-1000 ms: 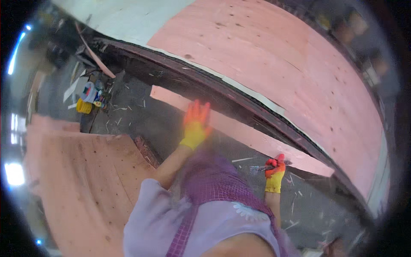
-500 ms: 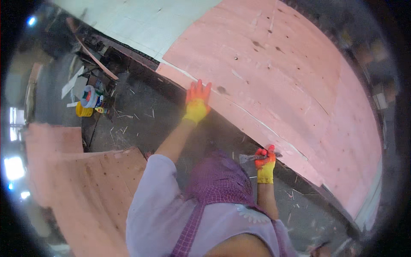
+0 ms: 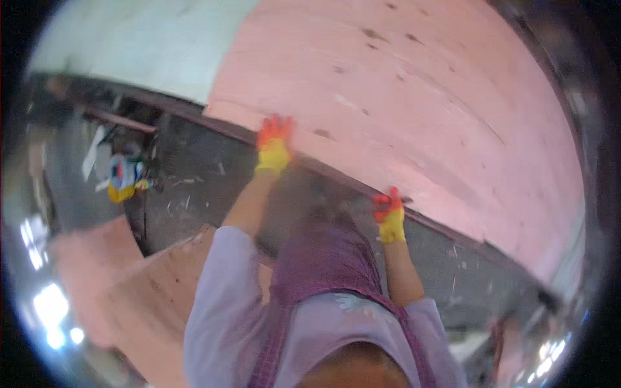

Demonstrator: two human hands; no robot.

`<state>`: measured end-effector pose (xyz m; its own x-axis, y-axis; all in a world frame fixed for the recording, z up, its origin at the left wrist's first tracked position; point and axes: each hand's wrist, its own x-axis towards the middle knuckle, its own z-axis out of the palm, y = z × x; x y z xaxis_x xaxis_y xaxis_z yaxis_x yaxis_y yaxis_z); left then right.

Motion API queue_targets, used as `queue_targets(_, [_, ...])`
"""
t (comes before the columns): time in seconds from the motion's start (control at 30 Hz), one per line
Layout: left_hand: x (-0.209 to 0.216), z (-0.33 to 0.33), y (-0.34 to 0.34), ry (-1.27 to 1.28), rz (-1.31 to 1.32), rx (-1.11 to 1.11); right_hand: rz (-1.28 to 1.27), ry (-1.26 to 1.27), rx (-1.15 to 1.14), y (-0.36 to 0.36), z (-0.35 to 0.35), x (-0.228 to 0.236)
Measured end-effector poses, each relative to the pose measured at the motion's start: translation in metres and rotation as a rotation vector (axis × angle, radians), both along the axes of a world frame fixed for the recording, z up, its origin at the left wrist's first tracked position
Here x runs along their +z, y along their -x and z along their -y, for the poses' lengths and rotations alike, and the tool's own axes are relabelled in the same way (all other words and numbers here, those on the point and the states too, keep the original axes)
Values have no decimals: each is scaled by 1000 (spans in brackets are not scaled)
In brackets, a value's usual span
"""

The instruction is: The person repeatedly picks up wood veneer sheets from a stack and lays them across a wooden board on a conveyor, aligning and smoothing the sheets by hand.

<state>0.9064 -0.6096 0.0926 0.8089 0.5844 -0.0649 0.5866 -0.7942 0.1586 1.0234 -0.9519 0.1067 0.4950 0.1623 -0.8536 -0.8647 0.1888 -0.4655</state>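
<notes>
A large sheet of pink-faced wood veneer [image 3: 388, 116] lies over a raised stack in front of me, marked with dark knots. My left hand [image 3: 275, 143], in a yellow glove with orange fingers, rests on the sheet near its front edge with fingers stretched out. Farther right, my right hand [image 3: 389, 216], gloved the same way, is closed at that edge around a scraper. Only the dark end of the scraper [image 3: 406, 200] sticks out past the fingers; its blade is blurred or hidden now.
A pale sheet [image 3: 149, 48] adjoins the pink one at the left. On the dark floor [image 3: 200, 174] lie scattered slivers. A whitish tub [image 3: 118, 171] and a yellow container [image 3: 119, 193] stand at the left. More pink sheets [image 3: 155, 297] are at the lower left.
The view has turned, and the stack's front edge slopes less steeply. The whitish line along the pink sheet's edge no longer shows. My right hand still grips the scraper; its flared blade has dropped from sight.
</notes>
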Motion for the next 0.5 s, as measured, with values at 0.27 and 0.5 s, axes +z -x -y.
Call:
queue_targets(0.27, [-31,-21,4,79,67,-251,303,146,-94,14,-13,-77])
queue_targets(0.5, [-41,-39,3,216,25,-245,50,59,-301,4,-25,-43])
